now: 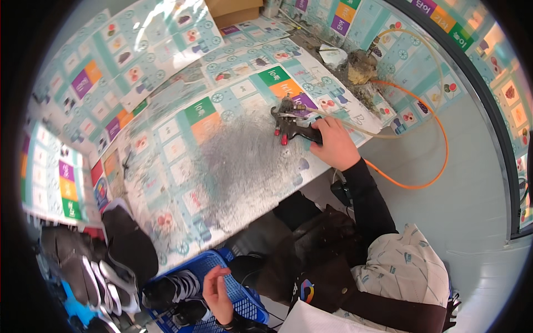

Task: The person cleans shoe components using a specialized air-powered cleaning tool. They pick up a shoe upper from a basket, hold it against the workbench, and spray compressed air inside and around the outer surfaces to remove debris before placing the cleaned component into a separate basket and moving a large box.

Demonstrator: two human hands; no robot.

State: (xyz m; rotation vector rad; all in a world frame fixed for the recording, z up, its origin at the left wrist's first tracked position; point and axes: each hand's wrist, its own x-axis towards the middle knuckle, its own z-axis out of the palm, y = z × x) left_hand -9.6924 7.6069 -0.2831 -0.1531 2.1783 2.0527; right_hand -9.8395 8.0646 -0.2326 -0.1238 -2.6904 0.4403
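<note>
A black spray gun (291, 126) with red-tipped parts lies at the right side of the paper-covered table (183, 166). My right hand (336, 143) is closed round the end of its handle. A pale thin hose runs off the gun to the right. Low in the view, my left hand (217, 294) is raised beside a blue plastic basket (244, 302), its fingers loosely bent and apart, holding nothing. Black shoes (172, 291) with striped light parts sit in that basket.
Dark and pale shoe pieces (94, 266) are piled at the left. An orange hose (438, 166) loops down at the right, near a crusted brownish container (361, 67). A cardboard box (236, 11) stands at the back. Dark grey residue covers the table's middle.
</note>
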